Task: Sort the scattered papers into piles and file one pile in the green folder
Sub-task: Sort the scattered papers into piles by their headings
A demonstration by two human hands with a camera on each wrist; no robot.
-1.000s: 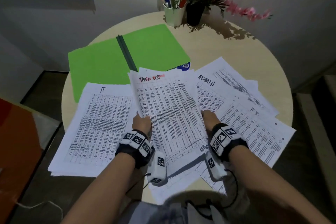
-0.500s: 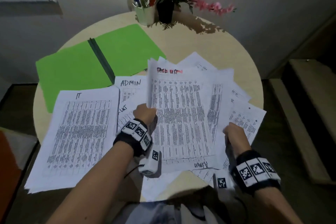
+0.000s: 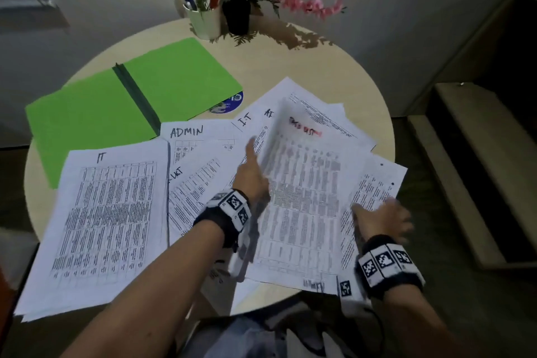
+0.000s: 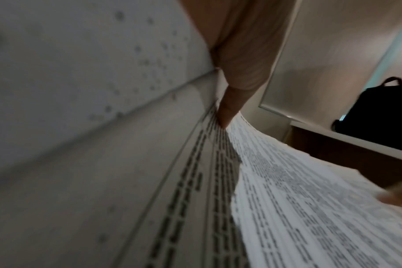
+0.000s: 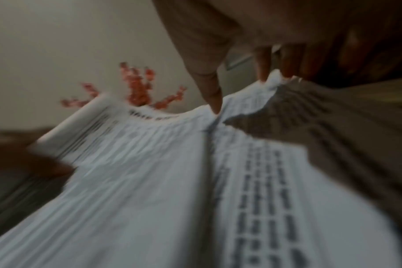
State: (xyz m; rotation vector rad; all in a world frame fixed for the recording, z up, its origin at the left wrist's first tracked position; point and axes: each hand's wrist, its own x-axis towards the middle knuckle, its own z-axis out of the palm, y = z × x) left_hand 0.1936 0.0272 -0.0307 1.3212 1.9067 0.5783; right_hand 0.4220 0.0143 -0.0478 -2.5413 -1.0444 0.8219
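Observation:
The green folder (image 3: 116, 102) lies open at the table's back left. In front of it sits a pile headed IT (image 3: 107, 212), with an ADMIN sheet (image 3: 186, 132) beside it. My left hand (image 3: 254, 160) grips the left edge of a sheet with a red heading (image 3: 302, 197), lifted and curled over the loose papers in the middle. The left wrist view shows a finger (image 4: 227, 108) against that sheet's edge. My right hand (image 3: 374, 212) pinches a printed sheet (image 3: 374, 192) at the table's right edge, thumb (image 5: 213, 98) on top and fingers behind the crumpled edge.
A white pen cup (image 3: 205, 20) and a black pot of pink flowers (image 3: 238, 14) stand at the back of the round table (image 3: 305, 61). A blue disc (image 3: 229, 103) peeks from under the folder. Steps (image 3: 479, 154) lie to the right.
My right hand let go of the red-headed sheet and moved right onto the papers at the table's edge. My left hand swung that sheet to the right, uncovering the ADMIN sheet.

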